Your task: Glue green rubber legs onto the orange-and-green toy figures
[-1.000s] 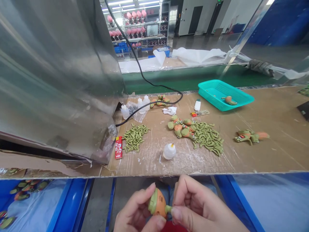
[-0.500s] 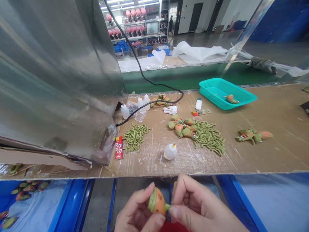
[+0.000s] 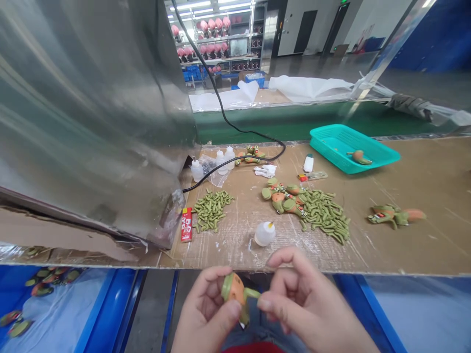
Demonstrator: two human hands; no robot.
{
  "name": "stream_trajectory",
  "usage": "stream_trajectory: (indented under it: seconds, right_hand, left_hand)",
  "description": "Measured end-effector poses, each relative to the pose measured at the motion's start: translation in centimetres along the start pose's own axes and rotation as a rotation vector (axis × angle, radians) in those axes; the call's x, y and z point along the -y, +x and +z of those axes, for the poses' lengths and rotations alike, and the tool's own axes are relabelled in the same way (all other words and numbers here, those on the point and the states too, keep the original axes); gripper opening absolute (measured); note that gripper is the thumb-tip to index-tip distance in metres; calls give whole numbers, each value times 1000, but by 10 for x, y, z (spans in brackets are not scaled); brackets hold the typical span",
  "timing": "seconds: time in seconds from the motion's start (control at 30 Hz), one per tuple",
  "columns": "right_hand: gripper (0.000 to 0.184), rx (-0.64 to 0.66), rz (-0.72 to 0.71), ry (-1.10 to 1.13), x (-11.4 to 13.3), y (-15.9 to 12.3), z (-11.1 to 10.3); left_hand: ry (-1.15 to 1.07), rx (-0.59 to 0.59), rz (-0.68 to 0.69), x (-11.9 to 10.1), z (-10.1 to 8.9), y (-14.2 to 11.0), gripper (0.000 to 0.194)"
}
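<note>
Left hand (image 3: 211,314): we are pinching the toy (image 3: 232,289).
Right hand (image 3: 301,309): we are squeezing its green arm (image 3: 252,294).
Glue bottle (image 3: 265,233): sitting just past the toy.

Small rounded toy body (image 3: 233,289), 6 o'clock: orange with an olive-green cap and a green stem. Squat plastic glue bottle (image 3: 264,234) just above it: translucent white, orange tip. Flat rectangular packet (image 3: 186,224) at 8 o'clock: red with white print. Two heaps of small curved pieces, left heap (image 3: 211,210) and right heap (image 3: 326,213): olive green throughout. Cluster of toy figures (image 3: 283,195) at centre: orange and green. Shallow plastic mesh basket (image 3: 353,147) at 2 o'clock: turquoise. Corrugated cardboard worktop (image 3: 423,235): plain brown. Conveyor belt (image 3: 294,120) at 12 o'clock: dark green. Cable (image 3: 228,122): black. Curved sheet-metal panel (image 3: 84,108) at 10 o'clock: grey, streaked reflections. Bin frame (image 3: 110,314) at 7 o'clock: blue.
</note>
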State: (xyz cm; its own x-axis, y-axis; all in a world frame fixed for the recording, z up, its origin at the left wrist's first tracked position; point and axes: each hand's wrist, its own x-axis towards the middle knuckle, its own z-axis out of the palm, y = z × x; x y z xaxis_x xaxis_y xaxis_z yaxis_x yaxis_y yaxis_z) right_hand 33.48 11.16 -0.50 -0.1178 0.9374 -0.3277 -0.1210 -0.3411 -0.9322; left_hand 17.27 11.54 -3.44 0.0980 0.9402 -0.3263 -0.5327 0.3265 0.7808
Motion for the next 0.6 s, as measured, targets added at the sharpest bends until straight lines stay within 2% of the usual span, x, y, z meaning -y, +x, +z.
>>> stream_trajectory:
  seconds: [0.13,0.2,0.27,0.37,0.43,0.53,0.6]
  right_hand:
    - [34,-370,-260,-370,-11,21,-22]
    - [39,-460,-391,-578,-20,42,-32]
    - [40,-440,-457,-661,-28,62,-37]
    - [27,-374,-504,-659,-32,71,-34]
    - [24,-278,-473,-583,-28,57,-29]
    - [32,-115,-367,-378,-18,21,-20]
    - [34,-158,-346,-337,-12,-3,-17]
  left_hand:
    - [-97,-51,-53,-6,-8,6,28]
    - [-135,-46,-70,-7,-8,5,27]
    - [-164,-21,-106,-8,-7,4,28]
    - [-192,19,-180,-11,-4,1,30]
    - [-185,33,-216,-14,-4,-1,30]
    - [-137,21,-183,-17,-5,-4,29]
    - [-121,18,-137,-17,-5,-6,28]
